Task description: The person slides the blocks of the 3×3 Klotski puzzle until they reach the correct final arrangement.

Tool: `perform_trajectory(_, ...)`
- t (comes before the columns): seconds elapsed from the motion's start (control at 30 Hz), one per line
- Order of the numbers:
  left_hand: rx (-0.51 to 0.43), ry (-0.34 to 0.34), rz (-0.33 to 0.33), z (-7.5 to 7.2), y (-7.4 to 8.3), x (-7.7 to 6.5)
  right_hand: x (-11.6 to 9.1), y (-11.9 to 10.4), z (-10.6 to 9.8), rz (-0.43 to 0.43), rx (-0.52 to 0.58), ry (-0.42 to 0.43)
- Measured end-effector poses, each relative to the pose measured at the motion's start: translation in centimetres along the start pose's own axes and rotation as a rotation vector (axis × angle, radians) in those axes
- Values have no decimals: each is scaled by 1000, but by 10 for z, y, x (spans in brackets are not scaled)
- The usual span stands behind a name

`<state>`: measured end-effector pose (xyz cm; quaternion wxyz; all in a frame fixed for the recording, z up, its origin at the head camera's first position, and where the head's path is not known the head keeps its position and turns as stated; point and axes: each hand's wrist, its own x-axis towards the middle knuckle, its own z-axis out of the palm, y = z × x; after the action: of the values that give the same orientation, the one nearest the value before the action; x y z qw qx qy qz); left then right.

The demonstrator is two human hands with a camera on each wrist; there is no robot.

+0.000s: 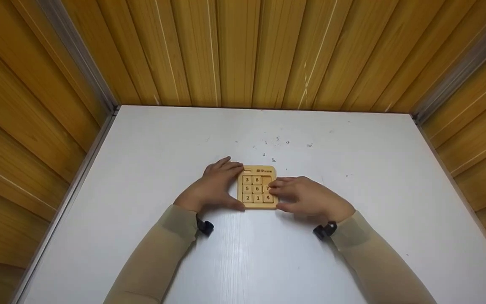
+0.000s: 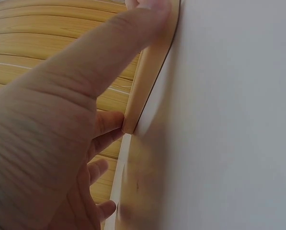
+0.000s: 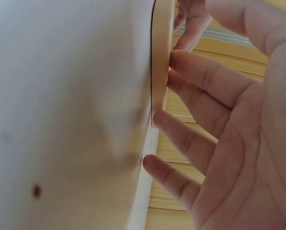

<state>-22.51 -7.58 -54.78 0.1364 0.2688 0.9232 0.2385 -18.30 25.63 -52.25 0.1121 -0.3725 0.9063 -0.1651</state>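
Note:
A wooden sliding number puzzle [image 1: 260, 205] lies flat on the white table, its numbered tiles in three rows. The top right slot is bare, below it sits the 7 tile, partly covered by fingertips. My left hand [image 1: 215, 185] grips the puzzle's left side, thumb at the lower corner and index finger at the upper one; the left wrist view shows this thumb [image 2: 109, 48] against the frame's edge. From the right, my right hand [image 1: 310, 196] reaches over the frame with fairly straight fingers touching the 7 tile, its thumb near the lower right corner.
The white table [image 1: 163, 139] surrounds the puzzle, with small dark marks [image 1: 273, 160] on its surface beyond it. Yellow wood-plank walls [image 1: 238, 55] rise at the back and both sides. A black band [image 1: 204, 226] circles each wrist.

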Motion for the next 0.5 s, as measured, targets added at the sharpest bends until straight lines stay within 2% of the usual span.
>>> perform_trajectory(0.27,23,4,2,-8,3,0,3,-2,-4,-43,-46,28)
perform_trajectory(0.5,23,-11,7,-2,4,-1,3,-9,-7,7,-64,31)
